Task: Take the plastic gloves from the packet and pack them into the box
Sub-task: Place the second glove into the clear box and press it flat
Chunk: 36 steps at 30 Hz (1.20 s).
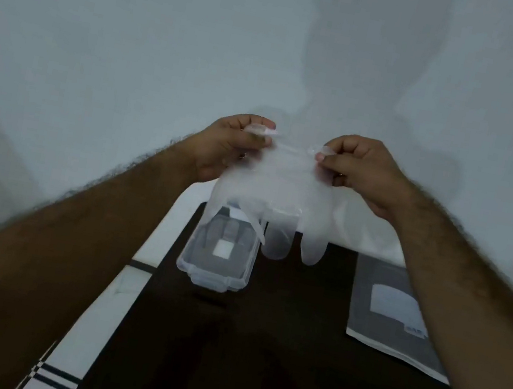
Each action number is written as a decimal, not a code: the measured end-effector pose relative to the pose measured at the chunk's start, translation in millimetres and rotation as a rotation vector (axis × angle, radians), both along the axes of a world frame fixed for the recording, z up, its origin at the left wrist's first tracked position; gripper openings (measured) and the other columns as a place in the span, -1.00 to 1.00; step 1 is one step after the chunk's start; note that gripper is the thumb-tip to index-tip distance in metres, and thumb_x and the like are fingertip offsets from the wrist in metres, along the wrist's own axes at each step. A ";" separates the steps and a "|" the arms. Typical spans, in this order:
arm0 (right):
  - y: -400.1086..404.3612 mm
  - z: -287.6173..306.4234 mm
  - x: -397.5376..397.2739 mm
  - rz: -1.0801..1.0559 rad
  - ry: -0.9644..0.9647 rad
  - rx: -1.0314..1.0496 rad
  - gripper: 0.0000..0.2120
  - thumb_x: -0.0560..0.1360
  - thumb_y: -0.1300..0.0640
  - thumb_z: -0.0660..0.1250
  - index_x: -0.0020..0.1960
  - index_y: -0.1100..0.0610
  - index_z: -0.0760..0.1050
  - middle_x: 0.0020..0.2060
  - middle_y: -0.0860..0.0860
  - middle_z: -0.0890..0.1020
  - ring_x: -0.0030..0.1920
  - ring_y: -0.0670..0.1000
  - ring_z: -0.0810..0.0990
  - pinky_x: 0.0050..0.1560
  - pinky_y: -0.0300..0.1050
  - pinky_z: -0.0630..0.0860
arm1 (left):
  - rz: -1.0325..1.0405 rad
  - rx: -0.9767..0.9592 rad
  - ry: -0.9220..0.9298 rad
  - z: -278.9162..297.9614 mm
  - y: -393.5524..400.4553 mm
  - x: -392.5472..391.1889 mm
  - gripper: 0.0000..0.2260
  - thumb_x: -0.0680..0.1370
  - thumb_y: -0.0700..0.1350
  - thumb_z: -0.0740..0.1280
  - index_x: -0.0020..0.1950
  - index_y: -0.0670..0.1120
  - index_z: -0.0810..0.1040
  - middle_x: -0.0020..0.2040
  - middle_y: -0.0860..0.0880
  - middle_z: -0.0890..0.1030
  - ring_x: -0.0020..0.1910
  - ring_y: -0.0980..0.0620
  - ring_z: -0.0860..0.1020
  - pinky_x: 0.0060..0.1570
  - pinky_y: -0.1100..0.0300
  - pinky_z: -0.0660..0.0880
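Clear plastic glove hangs fingers-down, its cuff pinched by left hand and right hand above the open box on the dark table.

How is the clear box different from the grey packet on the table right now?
The clear box is a see-through tub with raised walls, and it is open at the top; the grey packet is flat, opaque and lies on the dark table. The box sits on the left, partly behind the hanging plastic glove that the left hand and right hand hold up; the packet lies on the right, partly hidden by the right forearm. Both rest on the table and show a white label.
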State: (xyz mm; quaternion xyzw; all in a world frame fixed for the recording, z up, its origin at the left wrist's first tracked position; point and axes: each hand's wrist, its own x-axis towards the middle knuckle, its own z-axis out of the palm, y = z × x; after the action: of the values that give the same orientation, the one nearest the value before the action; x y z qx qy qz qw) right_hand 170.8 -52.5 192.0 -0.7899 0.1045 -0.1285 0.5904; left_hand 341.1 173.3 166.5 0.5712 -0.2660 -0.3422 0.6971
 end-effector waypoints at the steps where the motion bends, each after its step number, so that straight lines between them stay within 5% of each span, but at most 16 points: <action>1: 3.4 -3.4 15.4 -0.011 -0.004 0.005 -0.96 0.59 0.28 0.49 -0.03 0.19 0.65 -0.25 0.03 0.74 -0.22 -0.04 0.73 -0.17 -0.18 0.66 | 0.014 -0.003 0.013 0.2 3.2 13.6 -0.68 0.50 -0.23 0.52 0.23 -0.07 0.65 0.03 -0.10 0.68 -0.12 0.00 0.62 -0.13 0.13 0.60; 5: 16.4 -19.9 75.3 -0.099 -0.020 0.053 -0.89 0.56 0.29 0.52 0.08 0.26 0.66 -0.17 0.07 0.72 -0.20 -0.06 0.69 -0.19 -0.19 0.61 | 0.097 0.001 0.006 -8.0 11.1 68.9 -0.55 0.50 -0.37 0.53 0.33 -0.07 0.59 0.01 -0.05 0.70 -0.04 -0.01 0.66 -0.09 0.14 0.57; 10: 35.2 -43.2 135.0 -0.251 -0.076 0.185 -0.87 0.55 0.34 0.50 0.09 0.27 0.69 -0.04 0.10 0.76 -0.04 -0.05 0.71 0.11 -0.19 0.64 | 0.086 0.101 -0.046 -26.5 16.6 125.9 -0.30 0.46 -0.53 0.49 0.52 -0.06 0.47 0.20 -0.13 0.74 -0.05 -0.05 0.68 -0.03 0.03 0.58; 14: 47.6 -55.6 165.4 -0.272 -0.065 0.319 -0.87 0.62 0.29 0.41 0.15 0.28 0.67 -0.04 0.12 0.77 -0.07 -0.04 0.72 -0.04 -0.25 0.67 | 0.033 0.192 -0.122 -39.9 21.7 151.7 -0.19 0.41 -0.57 0.51 0.54 -0.01 0.46 0.29 -0.18 0.70 -0.12 -0.07 0.69 0.21 -0.08 0.64; 18: 52.3 -70.7 187.2 -0.234 -0.044 0.356 -0.93 0.63 0.28 0.41 0.03 0.19 0.67 -0.09 0.10 0.77 -0.06 0.02 0.72 -0.03 -0.14 0.69 | 0.028 0.220 -0.156 -49.4 25.6 166.4 -0.38 0.45 -0.42 0.57 0.44 -0.05 0.56 0.19 -0.19 0.75 -0.04 -0.06 0.66 -0.12 0.12 0.54; 24: 46.6 -78.0 203.2 -0.191 0.007 0.263 -0.95 0.63 0.24 0.45 0.06 0.15 0.69 -0.11 0.09 0.77 -0.16 0.05 0.75 -0.20 -0.13 0.66 | 0.084 0.288 -0.284 -66.4 23.9 187.8 -0.65 0.46 -0.30 0.62 0.23 -0.19 0.71 -0.08 -0.05 0.73 -0.24 0.09 0.62 -0.24 0.20 0.49; 31: 25.8 -85.2 178.6 -0.089 -0.034 0.153 -0.88 0.63 0.29 0.44 0.14 0.17 0.67 0.02 0.09 0.80 0.12 0.08 0.78 0.18 0.02 0.63 | 0.085 0.185 -0.560 -62.9 24.1 184.5 -0.90 0.52 -0.28 0.58 -0.06 -0.08 0.76 -0.01 -0.14 0.77 -0.03 0.04 0.72 0.06 0.15 0.65; 36: 33.8 -99.4 132.2 -0.011 -0.107 0.081 -0.82 0.59 0.39 0.42 0.10 0.18 0.70 0.02 0.03 0.81 0.13 0.05 0.77 0.26 -0.04 0.66 | 0.065 0.164 -1.052 -66.5 54.1 144.8 -0.90 0.60 -0.13 0.55 0.08 -0.12 0.77 0.01 0.04 0.76 -0.01 0.16 0.70 0.08 0.30 0.56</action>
State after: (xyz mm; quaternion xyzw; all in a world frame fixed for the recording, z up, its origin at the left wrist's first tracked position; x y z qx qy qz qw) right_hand 303.0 -18.7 92.6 -0.7568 0.0823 -0.1693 0.6260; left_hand 485.9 227.4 100.1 0.7263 -0.5340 -0.0073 0.4328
